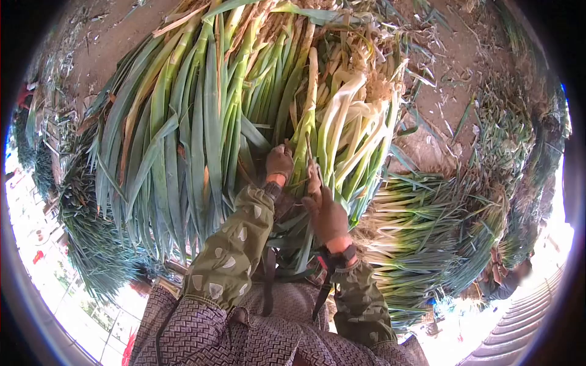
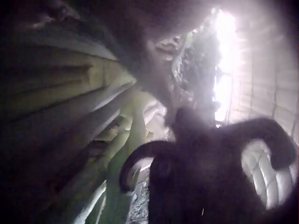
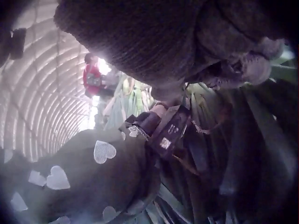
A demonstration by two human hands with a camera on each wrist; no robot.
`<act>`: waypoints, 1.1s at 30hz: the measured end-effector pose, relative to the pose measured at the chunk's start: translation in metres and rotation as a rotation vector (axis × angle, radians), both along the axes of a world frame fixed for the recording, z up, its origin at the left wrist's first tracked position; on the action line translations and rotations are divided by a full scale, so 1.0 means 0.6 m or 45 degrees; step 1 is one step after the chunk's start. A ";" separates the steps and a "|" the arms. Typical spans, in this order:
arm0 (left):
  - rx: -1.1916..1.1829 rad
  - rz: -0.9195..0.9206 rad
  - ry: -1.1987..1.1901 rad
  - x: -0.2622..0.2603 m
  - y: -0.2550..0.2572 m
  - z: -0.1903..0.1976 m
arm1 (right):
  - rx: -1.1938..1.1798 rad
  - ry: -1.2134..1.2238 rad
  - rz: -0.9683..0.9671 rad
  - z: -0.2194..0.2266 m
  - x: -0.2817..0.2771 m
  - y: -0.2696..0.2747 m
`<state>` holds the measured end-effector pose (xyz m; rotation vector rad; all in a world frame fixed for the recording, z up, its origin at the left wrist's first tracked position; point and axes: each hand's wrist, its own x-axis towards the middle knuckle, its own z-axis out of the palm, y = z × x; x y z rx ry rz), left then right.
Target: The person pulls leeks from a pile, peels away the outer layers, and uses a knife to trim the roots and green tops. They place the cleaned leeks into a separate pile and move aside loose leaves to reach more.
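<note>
A big heap of long green onions [image 1: 201, 116] lies before me, blue-green leaves toward me and pale stalks [image 1: 351, 116] at the right. My gloved left hand [image 1: 279, 161] is at the middle of the heap, fingers curled beside a yellow-green stalk [image 1: 300, 146]; I cannot tell what it holds. Just to its right, my gloved right hand [image 1: 329, 216] pinches a twisted brown strip [image 1: 314, 177] that runs up along the stalks. Dark knitted glove fabric [image 3: 140, 42] fills the top of the right wrist view. In the left wrist view, shadow hides most of the hand.
More green onions [image 1: 415, 226] lie in a row at the right, with another leafy pile [image 1: 97, 238] at the left. Dry scraps cover the bare soil [image 1: 427, 134]. A person in red [image 3: 92, 77] is in the background beneath a ribbed, arched roof [image 3: 42, 93].
</note>
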<state>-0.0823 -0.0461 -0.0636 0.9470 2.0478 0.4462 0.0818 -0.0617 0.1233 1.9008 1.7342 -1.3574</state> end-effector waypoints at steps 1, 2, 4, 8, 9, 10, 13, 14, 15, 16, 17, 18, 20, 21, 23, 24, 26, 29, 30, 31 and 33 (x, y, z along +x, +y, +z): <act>-0.025 0.036 -0.020 0.002 0.004 0.009 | 0.017 -0.014 0.012 -0.011 -0.003 0.008; -0.047 0.072 -0.041 0.003 0.010 0.017 | 0.037 -0.028 0.025 -0.025 -0.003 0.015; -0.064 0.080 -0.110 0.001 0.009 0.004 | 0.092 -0.029 0.040 -0.040 -0.006 0.031; -0.038 -0.053 -0.044 -0.004 0.004 -0.012 | 0.100 -0.043 0.028 -0.053 -0.013 0.068; -0.064 -0.009 -0.080 -0.004 0.002 -0.023 | 0.071 -0.064 0.020 -0.055 -0.017 0.081; -0.092 0.034 -0.115 -0.004 -0.002 -0.033 | 0.125 -0.022 0.049 -0.057 -0.019 0.090; -0.080 0.105 -0.235 -0.009 -0.004 -0.028 | 0.220 0.063 0.147 -0.061 -0.020 0.121; -0.059 0.117 -0.278 -0.011 -0.003 -0.020 | 0.209 0.061 0.188 -0.064 -0.021 0.134; -0.065 0.180 -0.301 -0.011 -0.009 -0.034 | 0.204 0.051 0.198 -0.069 -0.024 0.144; -0.070 0.243 -0.324 -0.010 -0.018 -0.054 | 0.198 0.041 0.209 -0.074 -0.026 0.154; -0.074 0.309 -0.345 -0.008 -0.026 -0.073 | 0.200 0.024 0.191 -0.080 -0.032 0.163; -0.098 0.293 -0.367 -0.008 -0.023 -0.066 | 0.205 0.015 0.182 -0.087 -0.037 0.173; -0.143 0.256 -0.412 -0.010 -0.012 -0.040 | 0.213 0.002 0.171 -0.100 -0.045 0.193; -0.152 0.225 -0.369 -0.009 -0.011 -0.038 | 0.214 0.000 0.171 -0.109 -0.047 0.200; -0.168 0.165 -0.279 -0.011 -0.008 -0.035 | 0.169 -0.044 0.091 -0.131 -0.052 0.216; -0.147 0.194 -0.304 -0.010 -0.012 -0.037 | 0.144 -0.066 0.050 -0.142 -0.055 0.224; -0.106 0.252 -0.354 -0.009 -0.019 -0.043 | 0.177 -0.106 0.071 -0.163 -0.057 0.240; -0.186 0.265 -0.346 -0.007 -0.011 -0.022 | 0.194 -0.126 0.085 -0.183 -0.064 0.266; -0.176 0.269 -0.378 -0.009 -0.005 -0.009 | 0.197 -0.123 0.087 -0.189 -0.068 0.277; -0.168 0.272 -0.409 -0.010 -0.002 0.002 | 0.215 -0.102 0.085 -0.188 -0.072 0.288; -0.129 0.296 -0.443 -0.011 -0.001 0.011 | 0.248 -0.059 0.077 -0.188 -0.080 0.311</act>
